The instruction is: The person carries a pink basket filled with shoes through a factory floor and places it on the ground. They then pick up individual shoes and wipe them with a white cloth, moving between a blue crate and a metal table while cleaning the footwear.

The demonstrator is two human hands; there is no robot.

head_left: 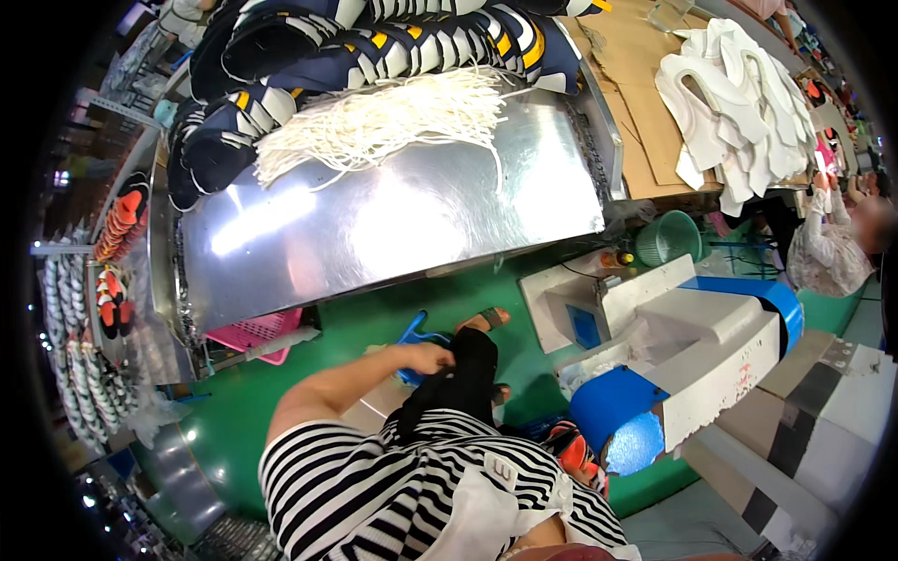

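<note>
My left hand (428, 358) is closed above my thigh in black trousers (458, 374), its fingers curled in. Whether anything is inside it is hidden. A blue plastic stool (418, 332) shows on the floor just beyond it. My right hand is not in view. Beside my right hip lie orange, black and white shoe uppers (572, 451), partly covered by my striped shirt. On the metal-topped table (393, 220) in front rests a heap of white cords (383, 122). Rows of navy, white and yellow shoe uppers (412, 51) are stacked behind the cords.
To the right stands a blue and white machine (692, 327), with a green basket (669, 238) behind it. White cut pieces (739, 103) pile on cardboard (636, 122). A pink crate (262, 334) sits under the table. Another person (832, 243) sits far right.
</note>
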